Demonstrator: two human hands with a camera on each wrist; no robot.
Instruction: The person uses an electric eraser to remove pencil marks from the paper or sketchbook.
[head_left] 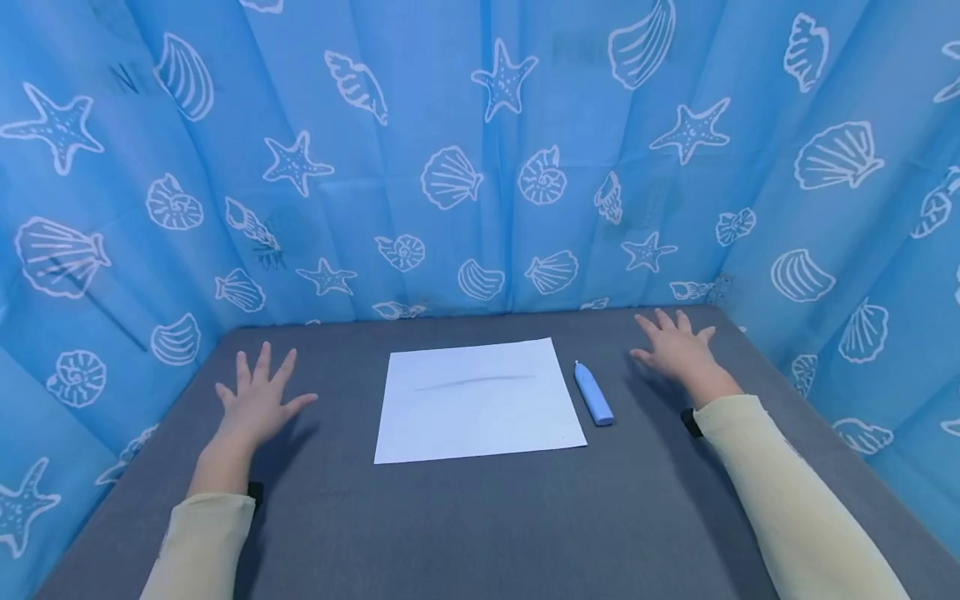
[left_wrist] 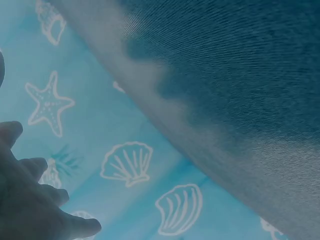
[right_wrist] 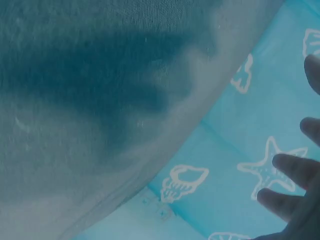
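Note:
A white sheet of paper (head_left: 472,421) lies near the middle of the table, with one faint grey curved stroke across its upper half. Just right of it rests a blue tube-shaped pen (head_left: 594,395), its narrow tip pointing away from me. My left hand (head_left: 257,406), fingers spread, is held over the table left of the paper; in the left wrist view the same hand (left_wrist: 30,200) shows dark at the lower left corner. To the right of the pen, my right hand (head_left: 678,354) also has its fingers spread and holds nothing. Its fingers (right_wrist: 292,170) appear in the right wrist view.
The table (head_left: 465,533) has a dark grey cloth cover. A blue curtain (head_left: 495,225) printed with white shells and starfish hangs along its back and both sides. Each wrist wears a dark band, and both sleeves are pale yellow.

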